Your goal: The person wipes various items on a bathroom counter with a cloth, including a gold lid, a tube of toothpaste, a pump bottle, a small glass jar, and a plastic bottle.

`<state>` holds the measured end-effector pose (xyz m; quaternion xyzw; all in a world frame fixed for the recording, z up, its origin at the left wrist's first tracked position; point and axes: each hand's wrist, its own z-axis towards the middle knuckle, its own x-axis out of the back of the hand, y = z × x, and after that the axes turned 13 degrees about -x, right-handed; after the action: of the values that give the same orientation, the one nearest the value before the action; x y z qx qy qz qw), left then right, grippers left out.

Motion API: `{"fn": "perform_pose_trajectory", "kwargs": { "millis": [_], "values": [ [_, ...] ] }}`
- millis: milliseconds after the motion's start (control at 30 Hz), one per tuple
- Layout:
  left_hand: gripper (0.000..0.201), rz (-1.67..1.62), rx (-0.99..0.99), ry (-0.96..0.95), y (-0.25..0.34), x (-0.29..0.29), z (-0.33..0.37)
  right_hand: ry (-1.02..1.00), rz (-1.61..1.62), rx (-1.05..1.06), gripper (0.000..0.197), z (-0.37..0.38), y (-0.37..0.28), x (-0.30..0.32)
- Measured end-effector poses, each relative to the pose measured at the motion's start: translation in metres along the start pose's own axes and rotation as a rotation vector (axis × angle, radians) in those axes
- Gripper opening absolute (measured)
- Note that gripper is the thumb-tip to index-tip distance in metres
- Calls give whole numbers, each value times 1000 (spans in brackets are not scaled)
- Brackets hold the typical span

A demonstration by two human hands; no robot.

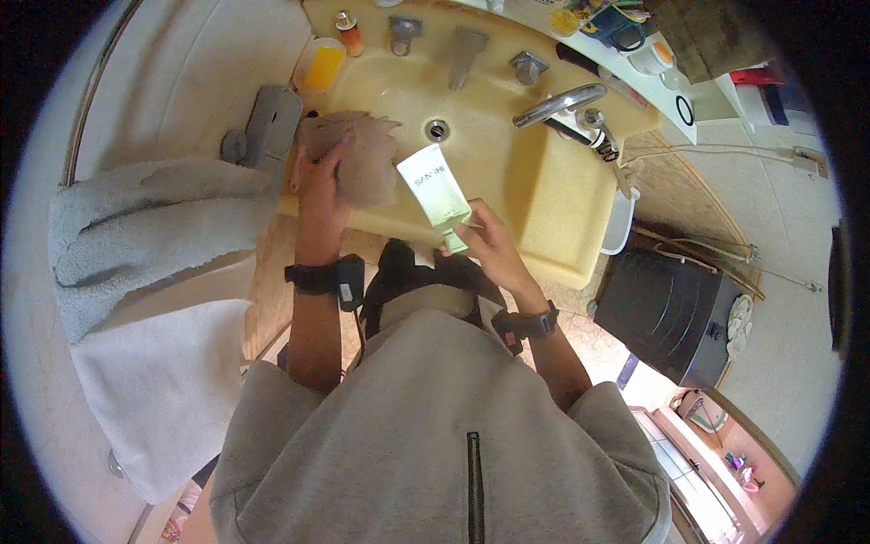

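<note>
My left hand [319,181] is closed around a brownish-pink cloth [367,168] with a wavy edge, over the front left rim of the yellow sink [399,100]. My right hand [489,243] grips a white and pale green squeeze tube [435,190] near its green cap end. The tube tilts, its wide flat end pointing up and left toward the drain [437,131]. It is in front of the sink's near edge and apart from the cloth. Dark straps with small devices are on both my wrists.
A faucet [467,56] stands between two knobs at the back, with a curved metal spout [560,104] at right. A soap dish [323,68] and small bottle [348,33] sit back left. Towels [163,227] hang at left; a dark cabinet [666,308] stands at right.
</note>
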<state>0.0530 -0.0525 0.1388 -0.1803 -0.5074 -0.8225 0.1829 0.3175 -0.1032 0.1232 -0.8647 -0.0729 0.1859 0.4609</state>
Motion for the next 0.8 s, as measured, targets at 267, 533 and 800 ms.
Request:
{"fn": "perform_pose_trajectory", "kwargs": {
  "millis": [267, 533, 800],
  "values": [
    [47, -682, 306, 243, -48, 8, -37, 470, -838, 146, 28, -18, -43, 37],
    [61, -723, 418, -406, 15, -70, -15, 741, -854, 235, 26, -31, -80, 55],
    [53, -1059, 533, -412, 86, -108, 28, 500, -129, 226, 33, -37, -43, 84]
  ]
}}
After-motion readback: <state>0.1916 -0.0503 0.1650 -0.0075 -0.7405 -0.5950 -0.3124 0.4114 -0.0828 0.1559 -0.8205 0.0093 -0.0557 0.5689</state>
